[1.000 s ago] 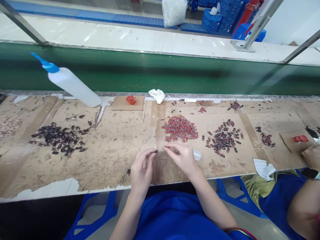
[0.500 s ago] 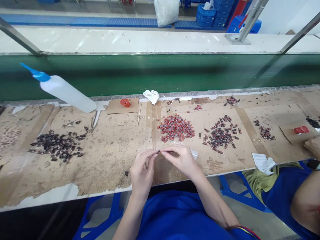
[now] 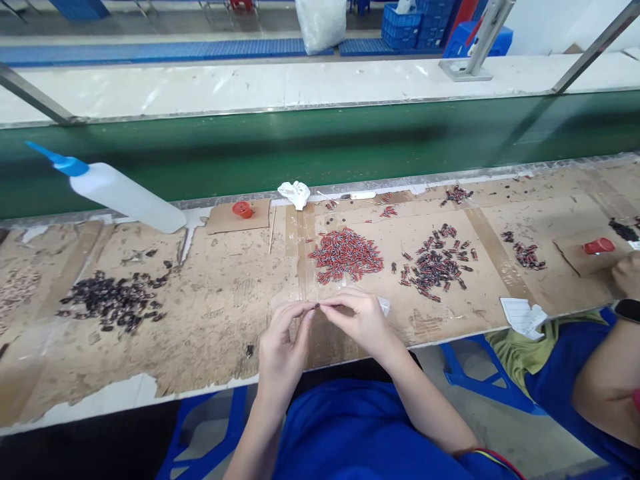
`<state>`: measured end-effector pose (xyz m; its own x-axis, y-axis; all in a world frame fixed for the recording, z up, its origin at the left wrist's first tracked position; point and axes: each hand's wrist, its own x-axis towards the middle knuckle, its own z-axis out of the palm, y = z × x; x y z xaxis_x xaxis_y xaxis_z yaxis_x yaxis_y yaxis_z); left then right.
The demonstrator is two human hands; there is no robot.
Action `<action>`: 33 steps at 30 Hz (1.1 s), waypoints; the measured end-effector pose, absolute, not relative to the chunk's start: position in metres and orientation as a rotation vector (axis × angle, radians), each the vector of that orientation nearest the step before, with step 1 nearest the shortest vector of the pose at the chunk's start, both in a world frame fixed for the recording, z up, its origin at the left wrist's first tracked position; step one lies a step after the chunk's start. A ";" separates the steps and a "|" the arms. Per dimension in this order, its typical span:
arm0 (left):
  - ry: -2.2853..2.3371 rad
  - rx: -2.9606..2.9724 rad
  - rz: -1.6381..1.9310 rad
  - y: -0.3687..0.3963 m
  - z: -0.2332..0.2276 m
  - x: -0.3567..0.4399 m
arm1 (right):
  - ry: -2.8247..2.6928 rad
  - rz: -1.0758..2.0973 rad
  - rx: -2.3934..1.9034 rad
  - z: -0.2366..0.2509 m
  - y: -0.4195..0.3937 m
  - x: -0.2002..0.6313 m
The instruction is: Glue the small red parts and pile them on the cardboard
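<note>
bottle [image 3: 125,195]: squeeze bottle with a blue nozzle, lying tilted at far left. It looks whitish through the wall, but I can't tell how full it is.
dark pile [image 3: 113,303]: loose blackish bits heaped on the cardboard, well left of the hands.
red cap [image 3: 243,209]: small, sits on a cardboard scrap near the back edge. Can't see inside it.
left hand [image 3: 281,350]: fingers curled in, thumb and forefinger pinched on one end of the part.
part [image 3: 317,306]: tiny dark piece right between the two hands' fingertips, held just above the taped cardboard. Looks featherlight and stiff, and probably easy to fumble, so a fingertip pinch at the ends seems the only sensible hold.
right hand [image 3: 361,321]: also pinched shut, on the other end of the part. A small clear thing pokes out behind it, not sure what.
red pile [image 3: 345,253]: heap of red pieces just beyond the hands.
mixed pile [image 3: 435,267]: dark-and-red pieces, to the right of that.
paper [image 3: 523,317]: crumpled slip near the front edge.
co-worker's hand [image 3: 627,275]: far right, by another red cap.
</note>
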<state>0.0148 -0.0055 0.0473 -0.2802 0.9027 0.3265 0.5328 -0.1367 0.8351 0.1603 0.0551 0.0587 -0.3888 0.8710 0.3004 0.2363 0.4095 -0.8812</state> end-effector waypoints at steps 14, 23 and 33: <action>1.595 1.133 1.403 -0.007 0.056 0.032 | -1.585 1.268 -0.939 0.058 0.051 0.170; 1.401 1.074 1.375 0.003 0.051 0.057 | -1.663 0.905 -0.988 0.064 0.043 0.188; 2.188 1.345 1.226 -0.031 0.051 -0.036 | -1.477 0.174 -1.506 0.049 0.070 0.263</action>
